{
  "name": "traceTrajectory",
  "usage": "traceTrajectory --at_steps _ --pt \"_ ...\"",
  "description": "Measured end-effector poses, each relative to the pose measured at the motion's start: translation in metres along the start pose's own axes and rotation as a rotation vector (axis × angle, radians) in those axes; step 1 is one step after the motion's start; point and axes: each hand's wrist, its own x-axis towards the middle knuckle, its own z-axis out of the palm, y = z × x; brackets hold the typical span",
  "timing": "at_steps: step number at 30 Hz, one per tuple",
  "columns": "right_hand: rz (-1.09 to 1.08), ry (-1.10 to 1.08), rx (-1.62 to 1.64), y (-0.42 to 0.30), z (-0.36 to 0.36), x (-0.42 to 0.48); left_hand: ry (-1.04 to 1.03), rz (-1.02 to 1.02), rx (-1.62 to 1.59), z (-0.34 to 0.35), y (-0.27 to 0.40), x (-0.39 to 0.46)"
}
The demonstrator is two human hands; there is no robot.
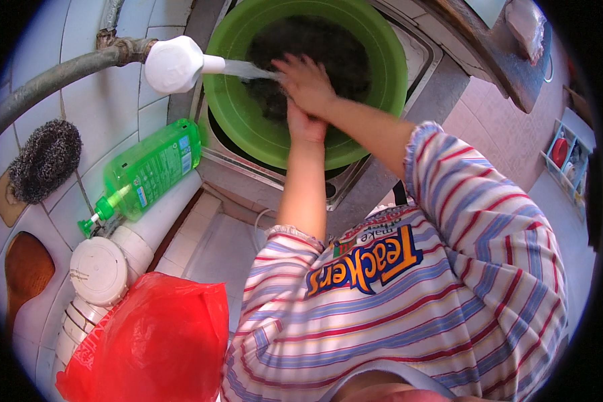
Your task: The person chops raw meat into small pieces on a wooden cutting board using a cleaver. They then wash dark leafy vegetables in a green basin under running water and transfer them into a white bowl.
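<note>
Over a large green plastic basin, my two hands meet under running water. My right hand lies across my left hand, its fingers apart and slightly blurred. Only the wrist and lower part of the left hand show; its fingers are hidden beneath the right. A stream of water runs from a white tap onto the right fingers. Dark contents fill the bottom of the basin; what they are is unclear. The basin rests on a metal sink.
At the left, a green pump bottle lies on a white pipe. A scouring pad and wooden spoon hang on the tiled wall. A red plastic bag is near my left side. A worn wooden edge juts in at upper right.
</note>
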Motion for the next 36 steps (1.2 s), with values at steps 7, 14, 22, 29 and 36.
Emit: traceTrajectory --at_steps 7,14,22,29,36 --pt "-0.052 -0.164 -0.046 -0.020 -0.010 -0.042 -0.041 0.120 0.057 -0.026 0.013 -0.001" --pt "0.107 -0.067 0.264 0.000 -0.001 0.001 0.001 0.172 0.164 0.029 0.008 -0.003" --pt "0.029 -0.025 0.284 0.006 -0.001 0.008 -0.009 0.056 0.208 0.013 0.014 -0.002" --pt "-0.098 -0.255 0.196 0.010 0.002 0.009 -0.408 0.010 0.001 -0.012 0.037 0.018" --pt "-0.239 0.115 -0.363 0.039 -0.074 0.044 0.800 0.753 1.512 -0.002 0.032 -0.021"
